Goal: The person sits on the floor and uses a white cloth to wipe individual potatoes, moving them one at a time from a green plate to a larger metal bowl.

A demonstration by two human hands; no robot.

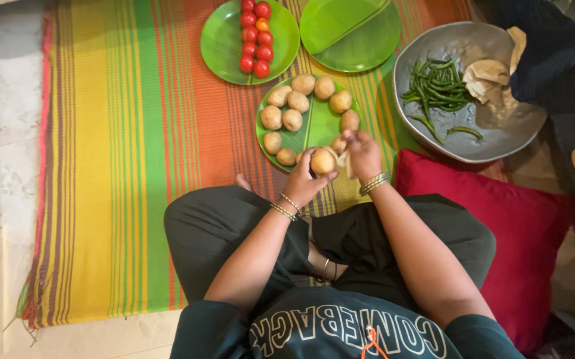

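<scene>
My left hand [304, 178] grips a round potato [323, 161] just above my crossed legs. My right hand [362, 154] is beside it, fingers pinched on a thin strip of peel [343, 159] hanging from the potato. Right behind both hands lies a green plate [315, 125] with several potatoes around its rim. Bangles sit on both wrists.
A green plate [224, 46] with a row of red tomatoes [255, 36] and a bare green plate [350, 33] lie farther back on the striped mat [128, 153]. A metal bowl [500, 136] holds green chillies [437, 90] and peels. A red cushion [520, 233] is at my right.
</scene>
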